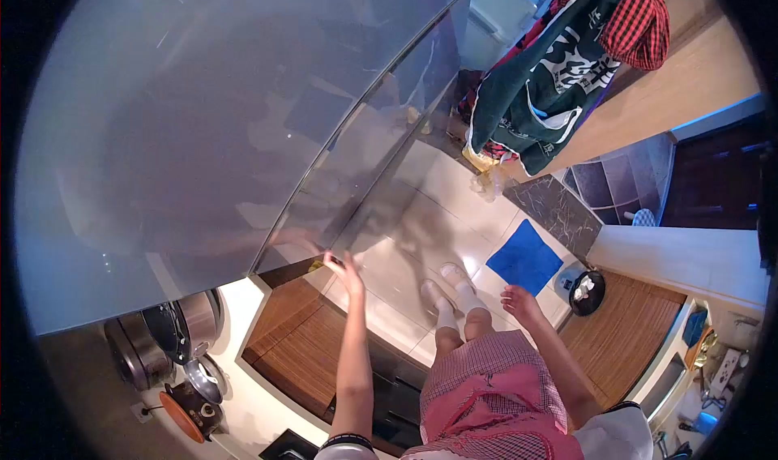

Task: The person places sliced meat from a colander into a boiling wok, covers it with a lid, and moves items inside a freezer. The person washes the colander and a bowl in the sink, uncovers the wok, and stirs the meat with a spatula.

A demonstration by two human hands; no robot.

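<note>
My left hand (347, 273) reaches forward at the near edge of a large glossy grey appliance door (186, 136). Its fingers are stretched out and apart, with nothing visible in them. Whether the fingertips touch the door edge, I cannot tell. My right hand (521, 304) hangs over the tiled floor, loosely bent and holding nothing. Close to it, a blue mat (525, 257) lies on the floor, and a dark bin (585, 290) with a liner stands beyond the fingers. I wear a pink checked apron (494, 395).
Dark green and red checked aprons (543, 79) hang at the upper right. A steel cooker (138, 350) and several pots stand on the left counter (235, 363). Wood-grain cabinets (620, 330) flank me. Utensils lie by the sink at the lower right. A dark doorway (717, 172) is on the right.
</note>
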